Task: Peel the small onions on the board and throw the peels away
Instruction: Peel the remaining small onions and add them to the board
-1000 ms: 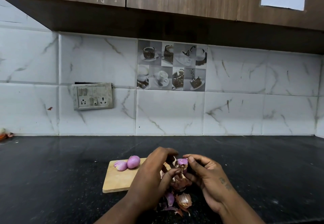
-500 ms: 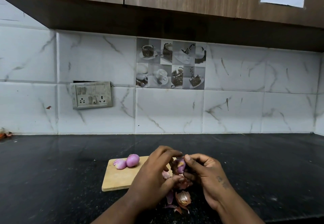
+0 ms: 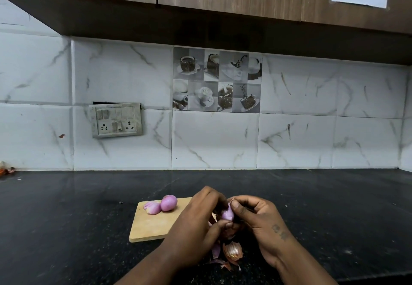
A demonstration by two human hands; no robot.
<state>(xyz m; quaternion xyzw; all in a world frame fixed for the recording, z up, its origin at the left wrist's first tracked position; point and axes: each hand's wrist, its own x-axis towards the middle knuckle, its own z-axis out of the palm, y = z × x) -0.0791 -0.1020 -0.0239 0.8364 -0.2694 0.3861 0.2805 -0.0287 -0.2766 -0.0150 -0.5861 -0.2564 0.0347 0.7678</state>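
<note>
A small purple onion (image 3: 227,214) is held between both hands just above the counter, to the right of the wooden board (image 3: 151,224). My left hand (image 3: 196,224) pinches it with fingers on top and thumb underneath. My right hand (image 3: 258,220) grips it from the right, thumb pressed on its upper side. Bits of brown skin still cling around the onion. Two peeled purple onions (image 3: 161,204) lie side by side at the board's far left corner. A heap of loose peels (image 3: 230,251) sits on the counter below my hands.
The black stone counter (image 3: 334,206) stretches wide to both sides, backed by a white tiled wall. A switch and socket plate (image 3: 116,120) is fixed to the wall at the left. Wooden cabinets hang overhead. Some scraps (image 3: 5,167) lie at the far left edge.
My hands have turned the onion and closed in around it; my left fingers now cover its top. More purple flesh shows. The board and the two peeled onions have not moved.
</note>
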